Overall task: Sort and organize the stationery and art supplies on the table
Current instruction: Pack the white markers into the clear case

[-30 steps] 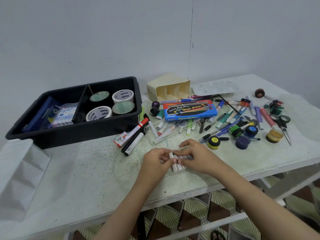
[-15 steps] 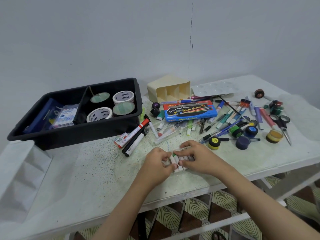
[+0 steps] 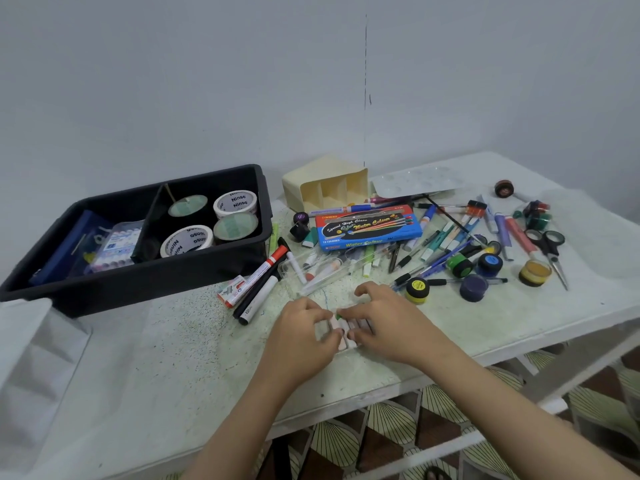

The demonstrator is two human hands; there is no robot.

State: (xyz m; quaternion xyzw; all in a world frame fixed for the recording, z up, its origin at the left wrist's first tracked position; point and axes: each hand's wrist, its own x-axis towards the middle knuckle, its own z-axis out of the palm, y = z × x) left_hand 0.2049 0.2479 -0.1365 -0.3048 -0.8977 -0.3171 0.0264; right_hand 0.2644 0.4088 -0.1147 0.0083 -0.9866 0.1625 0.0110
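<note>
- Small white sticks (chalk or crayon-like, one with a green tip) sit side by side between both hands near the table's front edge, long axes running roughly near-to-far, slightly tilted.
- left hand: fingers curled, fingertips pinching the left end of the stick row. Closed onto the sticks.
- right hand: fingers bent over the sticks from the right, thumb and forefinger on them, other fingers spread and resting on the table.
- Most of the stick row is hidden under the right hand's fingers; count can't be made out. A clear tray under them is possible but not clear.
- Just beyond the hands: clear plastic case lying flat with a few small sticks inside.
- Beyond and left of the left hand: red-capped marker and black marker, both pointing diagonally far-right.
- Right of the right hand: small paint pots, yellow-lidded pot nearest, then a jumble of pens; scissors further right.
- Farther: blue watercolour box, long axis left-right.
- Far left: black bin holding tape rolls.
- Farthest: cream organizer tipped on its side, open end facing the hands.
</note>
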